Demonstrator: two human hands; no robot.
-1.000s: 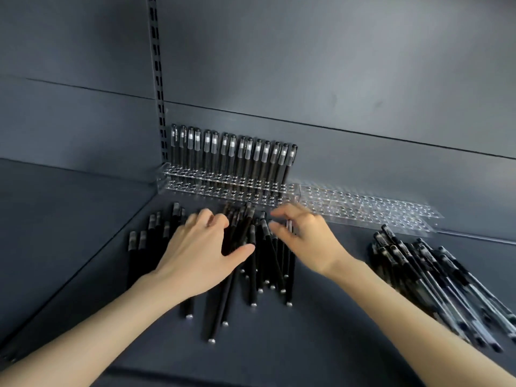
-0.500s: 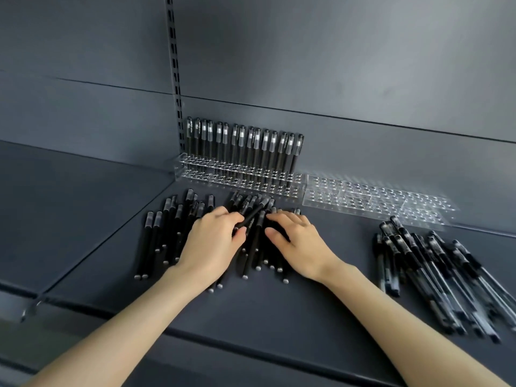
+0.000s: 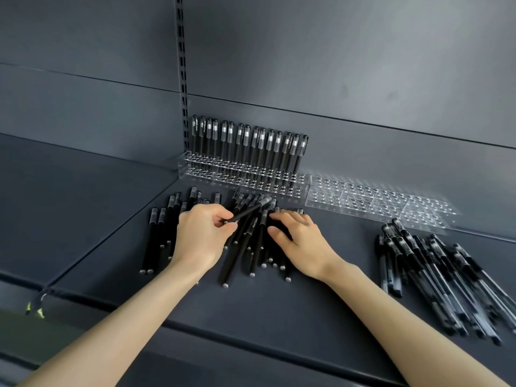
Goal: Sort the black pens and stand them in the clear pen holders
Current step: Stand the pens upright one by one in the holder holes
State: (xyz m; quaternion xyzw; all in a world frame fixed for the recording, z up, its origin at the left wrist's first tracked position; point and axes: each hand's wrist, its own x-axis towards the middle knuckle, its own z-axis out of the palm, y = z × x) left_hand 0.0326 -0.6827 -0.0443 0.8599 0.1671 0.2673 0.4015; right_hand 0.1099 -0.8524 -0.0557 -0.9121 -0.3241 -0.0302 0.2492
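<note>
We see the left hand (image 3: 205, 236) raised just over the middle of the shelf (image 3: 279, 317), its thumb and forefinger clamped on the lower end of one black pen (image 3: 248, 210). That pen slants up and to the right, its cap end pointing toward the back edge of the shelf and clear of the pens below.

Under and between both hands lies the pile of black pens (image 3: 251, 241), spread loosely from the shelf's left seam toward its centre, most with their caps toward the back. The right hand (image 3: 301, 241) rests palm-down on the right side of this pile, fingers loosely bent and close together, thumb held apart.

Along the back edge, at the left corner, stands the left pen holder (image 3: 240, 181), with a row of pens (image 3: 252, 146) upright in its rearmost holes. The right pen holder (image 3: 377, 205) sits just beside it, further along the back edge.

Near the shelf's right edge, well apart from the hands, we find a second pile (image 3: 435, 277); it is blurred, but its pens seem to have clear barrels.
</note>
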